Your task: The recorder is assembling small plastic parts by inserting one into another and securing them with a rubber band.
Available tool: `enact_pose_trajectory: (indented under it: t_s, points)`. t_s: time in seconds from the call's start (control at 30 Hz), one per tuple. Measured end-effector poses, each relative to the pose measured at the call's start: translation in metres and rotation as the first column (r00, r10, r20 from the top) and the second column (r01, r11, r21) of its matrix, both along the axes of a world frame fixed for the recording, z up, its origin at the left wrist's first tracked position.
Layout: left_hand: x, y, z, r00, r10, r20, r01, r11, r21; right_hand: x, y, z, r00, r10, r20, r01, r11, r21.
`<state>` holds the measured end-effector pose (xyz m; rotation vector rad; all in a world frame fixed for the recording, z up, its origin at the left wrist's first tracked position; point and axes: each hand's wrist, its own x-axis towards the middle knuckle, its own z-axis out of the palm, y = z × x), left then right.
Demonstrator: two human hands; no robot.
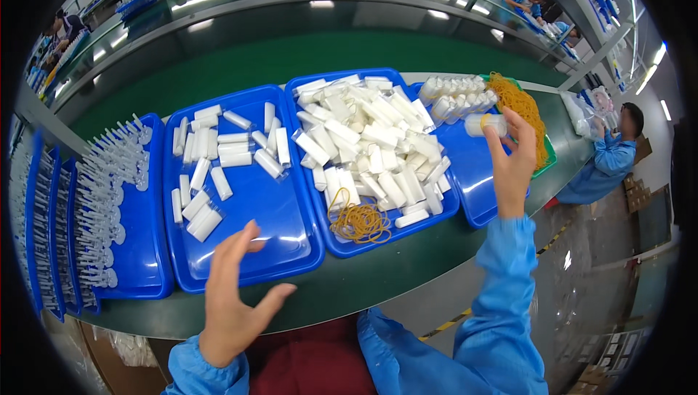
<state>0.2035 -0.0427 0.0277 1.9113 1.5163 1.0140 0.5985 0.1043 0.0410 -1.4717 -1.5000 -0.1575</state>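
My left hand (236, 289) hovers over the near rim of a blue tray (269, 206) with thumb and fingers apart and nothing in it. Loose white cylinders with clear ends (222, 183) lie in that tray. My right hand (515, 155) pinches a clear and white cylinder (485, 125), with a yellowish band on it, over the rightmost blue tray (472, 170). Similar clear and white pieces (458, 97) stand in rows at that tray's far end. Between my hands, a blue tray holds a heap of white cylinders (382, 130) and a small pile of rubber bands (360, 222).
A green tray (547, 159) full of rubber bands (520, 108) sits at the right. At the left, a blue tray (142, 264) carries clear plunger-like parts (105, 199), beside more upright trays (54, 228). A conveyor belt (313, 53) runs behind. A co-worker (611, 159) is at the right.
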Motion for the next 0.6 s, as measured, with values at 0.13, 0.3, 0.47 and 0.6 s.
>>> enact_pose_trajectory:
  t_s: [0.13, 0.3, 0.47, 0.6]
  points:
    - [-0.021, -0.001, 0.002, 0.987, 0.156, -0.037, -0.154, 0.987, 0.047, 0.104, 0.051, -0.052, 0.973, -0.177, 0.151, 0.201, 0.967, -0.160]
    - [-0.056, -0.007, -0.002, 0.919, 0.375, -0.120, -0.364, 0.925, 0.108, 0.162, 0.104, -0.082, 0.922, -0.294, 0.251, 0.318, 0.946, -0.061]
    - [-0.107, -0.018, -0.013, 0.822, 0.542, -0.174, -0.508, 0.837, 0.205, 0.190, 0.150, -0.102, 0.903, -0.209, 0.375, 0.210, 0.977, 0.039]
    - [-0.135, -0.007, -0.016, 0.791, 0.571, -0.219, -0.475, 0.800, 0.367, 0.208, 0.136, -0.131, 0.926, -0.163, 0.341, 0.183, 0.983, -0.025]
